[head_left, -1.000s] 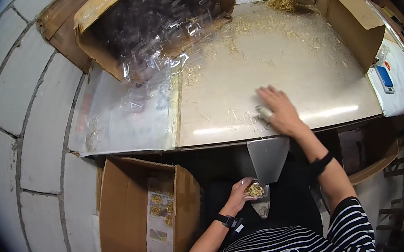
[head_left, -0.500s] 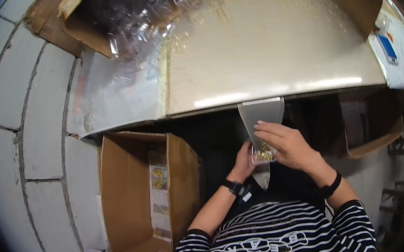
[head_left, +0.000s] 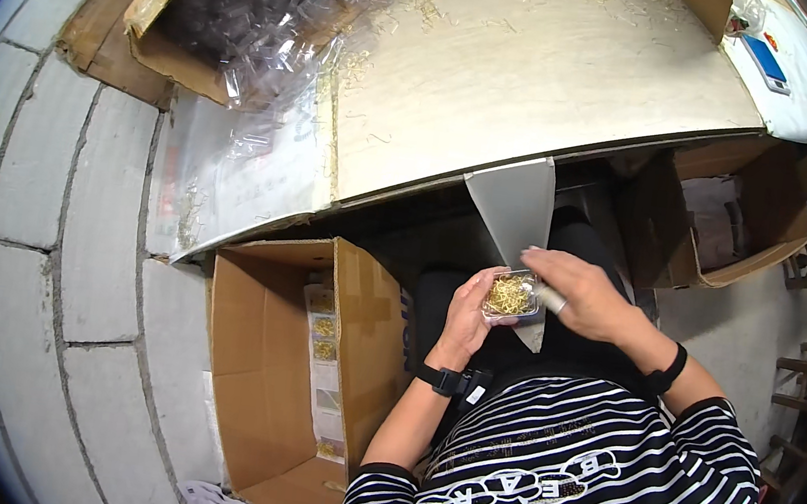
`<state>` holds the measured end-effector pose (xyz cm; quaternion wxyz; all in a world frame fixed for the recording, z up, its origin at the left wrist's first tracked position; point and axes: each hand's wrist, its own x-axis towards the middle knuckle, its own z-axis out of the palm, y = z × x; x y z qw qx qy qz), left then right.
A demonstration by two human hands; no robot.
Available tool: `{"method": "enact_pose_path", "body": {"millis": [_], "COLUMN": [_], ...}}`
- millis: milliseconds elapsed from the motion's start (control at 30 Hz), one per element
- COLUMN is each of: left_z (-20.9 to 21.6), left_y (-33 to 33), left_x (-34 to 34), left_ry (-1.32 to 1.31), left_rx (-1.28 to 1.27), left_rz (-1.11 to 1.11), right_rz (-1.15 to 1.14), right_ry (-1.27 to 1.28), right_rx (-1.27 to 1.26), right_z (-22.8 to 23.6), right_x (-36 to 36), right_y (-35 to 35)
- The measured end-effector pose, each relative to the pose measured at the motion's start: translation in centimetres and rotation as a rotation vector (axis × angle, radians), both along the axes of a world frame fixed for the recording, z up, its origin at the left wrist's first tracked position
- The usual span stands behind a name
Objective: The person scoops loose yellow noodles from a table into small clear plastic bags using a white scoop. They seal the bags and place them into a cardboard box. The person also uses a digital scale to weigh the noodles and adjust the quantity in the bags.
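Observation:
A small clear plastic box holds a tangle of thin gold-coloured pieces, too small to name exactly. My left hand is closed around the box's left side and underside. Beside its right edge, my right hand has its fingers stretched out; whether they touch the rim I cannot tell. A pale band circles one of its fingers. Behind the box, a grey tapered chute slopes down from the table edge, and its pointed end shows below my hands.
The table has gold bits scattered along its far side. At its left, clear plastic boxes spill from a carton. An open cardboard box with several small packs stands below left; another carton is at right. A blue-and-white device lies far right.
The clear box has tilted so its gold contents face up, and it sits slightly higher and further left with my left hand. My right hand has moved slightly right and down.

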<state>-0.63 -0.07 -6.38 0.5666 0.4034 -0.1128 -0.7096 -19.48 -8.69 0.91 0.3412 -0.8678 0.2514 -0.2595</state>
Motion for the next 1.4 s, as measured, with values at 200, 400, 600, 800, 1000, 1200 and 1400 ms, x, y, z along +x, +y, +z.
{"method": "enact_pose_path", "body": {"millis": [200, 400, 600, 800, 1000, 1200, 1400], "left_z": [2.3, 4.6, 5.5, 5.3, 6.0, 6.9, 8.3], "left_y": [-0.1, 0.0, 0.6, 0.9, 0.8, 0.6, 0.6], "left_x": [-0.7, -0.9, -0.3, 0.4, 1.5, 2.1, 1.3], "left_ry": [-0.123, -0.117, 0.077, 0.007, -0.049, 0.004, 0.100], "left_rx": [-0.092, -0.106, -0.264, -0.267, -0.214, -0.262, -0.255], "left_rz": [0.162, 0.144, 0.087, 0.161, 0.197, 0.202, 0.243], "right_rz": [0.230, 0.022, 0.119, 0.168, -0.016, 0.030, 0.084], "right_ry": [0.090, -0.086, 0.087, 0.055, -0.190, -0.156, -0.094], "right_rx": [-0.230, -0.171, -0.233, -0.249, -0.109, 0.392, 0.566], "right_z": [0.1, 2.2, 2.8, 1.5, 3.1, 2.8, 3.4], "right_x": [2.0, 1.4, 2.5, 3.6, 3.6, 3.7, 5.0], "right_y": [1.4, -0.3, 0.1, 0.0, -1.4, -1.4, -1.6]}}
